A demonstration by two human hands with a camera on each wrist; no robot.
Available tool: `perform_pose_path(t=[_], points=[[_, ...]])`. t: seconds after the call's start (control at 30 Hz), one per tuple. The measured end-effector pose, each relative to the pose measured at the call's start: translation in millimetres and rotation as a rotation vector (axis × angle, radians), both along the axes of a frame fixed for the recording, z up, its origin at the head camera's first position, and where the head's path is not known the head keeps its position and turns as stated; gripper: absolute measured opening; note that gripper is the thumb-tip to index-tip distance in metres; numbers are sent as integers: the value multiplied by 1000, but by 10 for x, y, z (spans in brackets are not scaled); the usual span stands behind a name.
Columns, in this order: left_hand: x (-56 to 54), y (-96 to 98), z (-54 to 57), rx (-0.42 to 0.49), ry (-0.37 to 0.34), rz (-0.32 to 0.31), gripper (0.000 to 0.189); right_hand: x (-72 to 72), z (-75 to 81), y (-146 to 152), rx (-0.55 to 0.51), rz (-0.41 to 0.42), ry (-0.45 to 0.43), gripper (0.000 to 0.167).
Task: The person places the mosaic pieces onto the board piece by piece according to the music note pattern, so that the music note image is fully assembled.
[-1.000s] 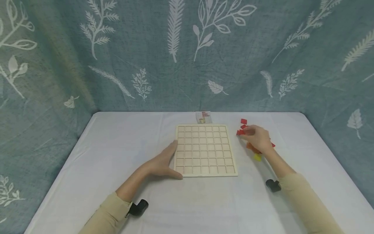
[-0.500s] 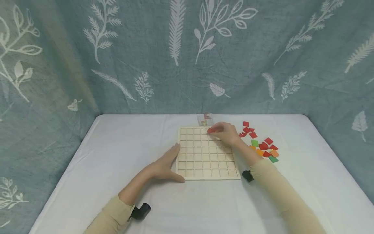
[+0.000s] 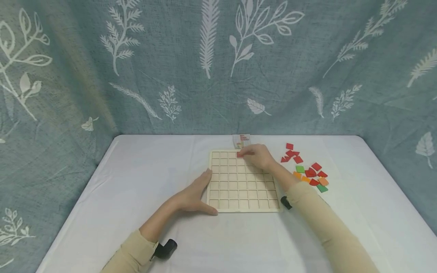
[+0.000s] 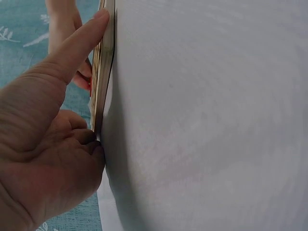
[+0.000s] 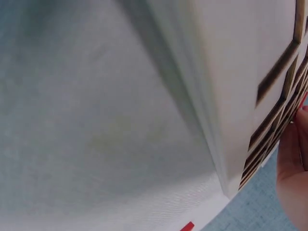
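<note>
A wooden grid board [image 3: 246,211] lies flat on the white table, divided into many square cells. My left hand [image 3: 192,196] rests at its front left corner, the thumb along the front edge and the fingers against the left side. At the back row, my right hand [image 3: 259,156] pinches a small red tile [image 3: 239,154] that sits at a cell near the middle of that row. Seen from the right wrist, the right thumb and fingertips reach the far side of the board, a sliver of red at their tips.
Right of the board lie loose red tiles [image 3: 298,159], then a mixed group with a green tile [image 3: 300,169], orange tiles [image 3: 323,181] and more red ones. Behind the board is a small printed card [image 3: 237,141]. A patterned curtain [image 3: 191,94] hangs past the table's back edge.
My right hand has gone from the loose tiles leftward to the board's back row, carrying a red tile down to a cell. The left hand has stayed at the corner.
</note>
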State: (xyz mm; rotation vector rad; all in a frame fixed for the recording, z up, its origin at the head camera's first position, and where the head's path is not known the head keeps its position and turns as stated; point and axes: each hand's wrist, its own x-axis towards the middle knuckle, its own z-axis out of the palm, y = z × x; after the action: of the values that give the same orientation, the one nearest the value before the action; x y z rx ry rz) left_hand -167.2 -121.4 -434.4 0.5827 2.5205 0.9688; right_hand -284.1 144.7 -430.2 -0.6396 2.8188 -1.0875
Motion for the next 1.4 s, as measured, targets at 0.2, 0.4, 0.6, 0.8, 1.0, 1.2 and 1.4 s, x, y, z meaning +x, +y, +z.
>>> perform_pose_path(t=[0.2, 0.4, 0.6, 0.8, 1.0, 1.2, 1.4], points=[[-1, 5, -3, -3, -1, 1, 134, 61, 42, 73, 13, 21, -48, 25], [-3, 5, 4, -5, 1, -12, 134, 205, 147, 386, -101, -142, -131, 30], [-2, 18, 11, -10, -4, -11, 132, 277, 146, 899, -41, -296, -146, 32], [-3, 14, 5, -22, -8, -8, 132, 289, 68, 1218, 72, -291, -144, 34], [-8, 6, -5, -20, -2, -16, 132, 279, 7, 1290, 134, -178, -42, 30], [-16, 7, -8, -21, -5, -11, 133, 224, -38, 1285, 157, -159, 10, 24], [-11, 4, 4, -18, -7, -13, 132, 207, -35, 1254, 152, -201, 1, 22]])
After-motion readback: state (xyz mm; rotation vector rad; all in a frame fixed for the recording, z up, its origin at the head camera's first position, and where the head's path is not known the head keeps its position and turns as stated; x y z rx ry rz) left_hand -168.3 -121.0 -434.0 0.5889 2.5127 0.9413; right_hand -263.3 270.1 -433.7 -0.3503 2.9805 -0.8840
